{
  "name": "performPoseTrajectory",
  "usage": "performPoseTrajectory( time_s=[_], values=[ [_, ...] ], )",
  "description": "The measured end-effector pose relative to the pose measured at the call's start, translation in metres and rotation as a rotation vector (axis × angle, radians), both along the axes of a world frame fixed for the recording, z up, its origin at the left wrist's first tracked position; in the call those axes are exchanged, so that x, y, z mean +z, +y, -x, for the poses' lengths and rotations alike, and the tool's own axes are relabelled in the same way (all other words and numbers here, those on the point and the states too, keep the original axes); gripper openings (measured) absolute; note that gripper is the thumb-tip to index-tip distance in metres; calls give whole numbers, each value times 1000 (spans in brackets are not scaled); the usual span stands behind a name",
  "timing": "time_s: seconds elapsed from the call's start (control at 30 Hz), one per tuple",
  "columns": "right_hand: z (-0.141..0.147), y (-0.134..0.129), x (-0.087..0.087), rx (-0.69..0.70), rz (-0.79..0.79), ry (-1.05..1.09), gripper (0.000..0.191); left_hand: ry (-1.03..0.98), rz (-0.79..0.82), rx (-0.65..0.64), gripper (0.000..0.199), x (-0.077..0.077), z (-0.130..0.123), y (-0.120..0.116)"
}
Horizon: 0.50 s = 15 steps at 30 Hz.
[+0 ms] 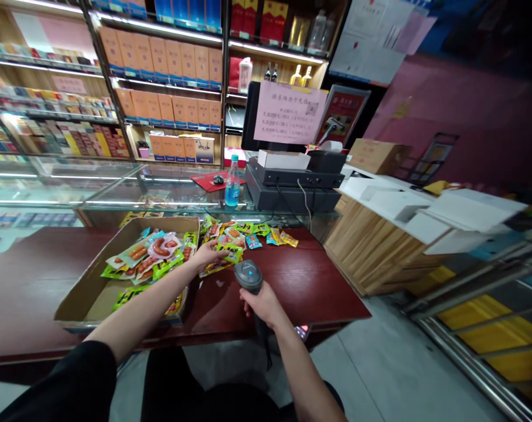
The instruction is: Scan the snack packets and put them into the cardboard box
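Observation:
My right hand [262, 303] is wrapped round the handle of a dark grey barcode scanner [248, 274], whose head shows a small blue light and points toward the packets. In my left hand [210, 256] is a green snack packet [231, 252], gripped at its left end just in front of the scanner. Behind that packet lies a pile of snack packets [248, 228] on the dark red table [301, 281]. To the left stands an open cardboard box [84, 281] with sausage packs [138, 253] and more green packets inside. My left forearm crosses the box's front right corner.
A blue drink bottle [233, 184] and a red mat [204, 180] with a mouse [218, 179] are on the glass counter [169, 181]. A monitor with a pink notice [290, 114] stands above a dark cash drawer [292, 193]. White-topped cabinets [371, 246] are at right.

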State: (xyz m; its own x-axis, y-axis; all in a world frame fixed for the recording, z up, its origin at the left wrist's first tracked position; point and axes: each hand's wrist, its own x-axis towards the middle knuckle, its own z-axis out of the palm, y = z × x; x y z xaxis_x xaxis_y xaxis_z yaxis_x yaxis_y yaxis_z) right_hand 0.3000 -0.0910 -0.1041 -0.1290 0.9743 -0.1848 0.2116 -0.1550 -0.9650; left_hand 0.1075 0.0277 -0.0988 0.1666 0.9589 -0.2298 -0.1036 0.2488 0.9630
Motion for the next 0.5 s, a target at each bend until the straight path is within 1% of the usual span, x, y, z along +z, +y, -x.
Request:
performPoseTrajectory(
  time_s=[0.07,0.13,0.27,0.37,0.5],
  values=[
    [0,1,2,0,-8,-4,13,-47,24,-17,39,1,-1,-1],
    [0,2,3,2,-16,-11,14,-74,32,-4,35,2,-1,-2],
    [-1,1,3,7,-23,-20,15,-31,65,43,32,2,-2,0],
    [-1,1,1,8,-27,-22,15,-9,76,37,29,1,-1,1],
    [0,1,2,5,-31,-30,16,-7,43,35,26,3,-1,0]
  ],
)
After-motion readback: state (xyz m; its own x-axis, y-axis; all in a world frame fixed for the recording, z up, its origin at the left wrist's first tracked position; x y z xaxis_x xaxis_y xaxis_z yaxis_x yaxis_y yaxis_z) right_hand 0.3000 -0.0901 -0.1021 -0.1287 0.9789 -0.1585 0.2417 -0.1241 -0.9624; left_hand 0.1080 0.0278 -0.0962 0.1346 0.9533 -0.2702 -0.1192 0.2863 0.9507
